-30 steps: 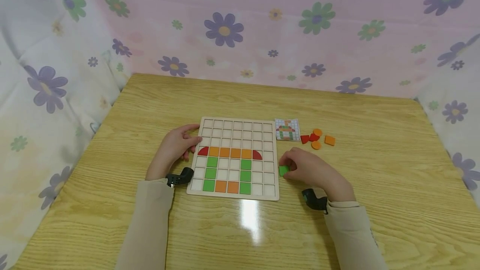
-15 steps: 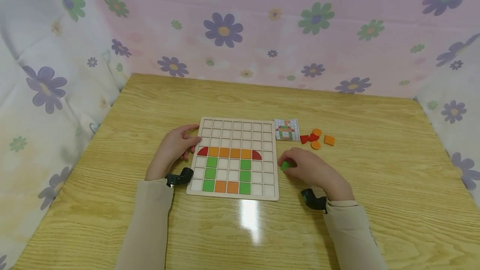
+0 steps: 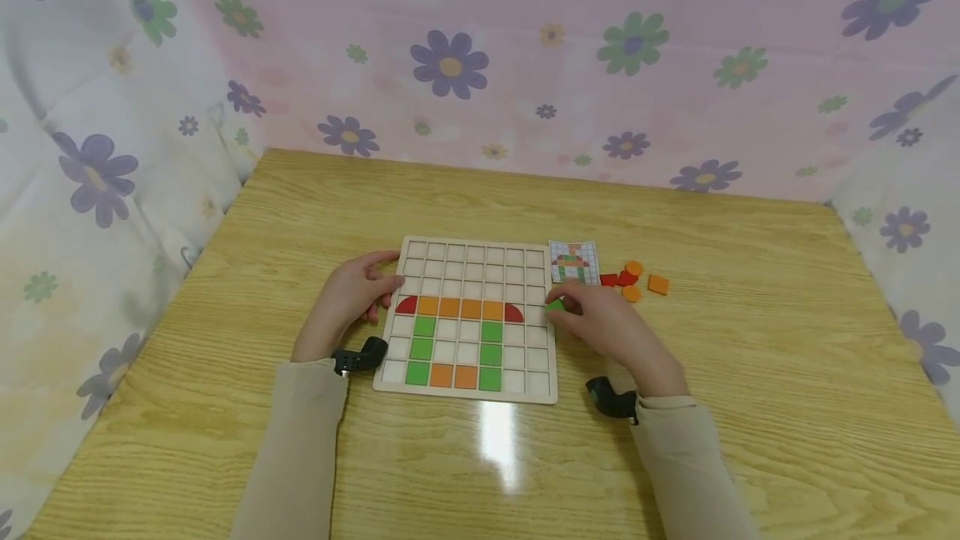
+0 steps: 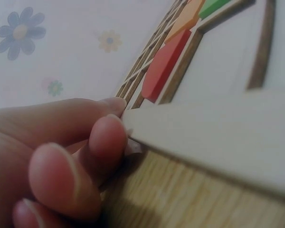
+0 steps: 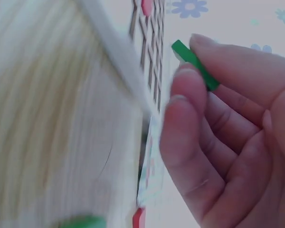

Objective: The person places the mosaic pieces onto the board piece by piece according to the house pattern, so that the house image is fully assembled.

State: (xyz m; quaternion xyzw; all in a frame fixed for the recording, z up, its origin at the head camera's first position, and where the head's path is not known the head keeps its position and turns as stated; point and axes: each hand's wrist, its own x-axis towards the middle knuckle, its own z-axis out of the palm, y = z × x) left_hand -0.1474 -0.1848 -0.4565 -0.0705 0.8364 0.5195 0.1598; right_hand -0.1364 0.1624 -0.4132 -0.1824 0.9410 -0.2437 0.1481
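A square wooden grid board (image 3: 459,397) lies on the table, partly filled with green, orange and red tiles. My left hand (image 3: 352,294) holds its left edge; in the left wrist view the thumb and a fingertip (image 4: 109,135) meet at the rim near a red quarter-round tile (image 4: 164,66). Over the right rim, my right hand (image 3: 611,319) pinches a green square tile (image 5: 195,65) between thumb and fingers. The tile is raised and tilted in the right wrist view. Part of it is hidden by the fingers in the head view.
A small printed pattern card (image 3: 573,259) lies right of the board, partly behind my right hand. Beyond it are red pieces (image 3: 608,280), orange round pieces (image 3: 632,294) and an orange square tile (image 3: 657,284). A flowered cloth (image 3: 525,48) hangs behind the table.
My right hand has lifted the green tile from the table beside the board and carried it up and left to the right rim. My left hand stays at the board.
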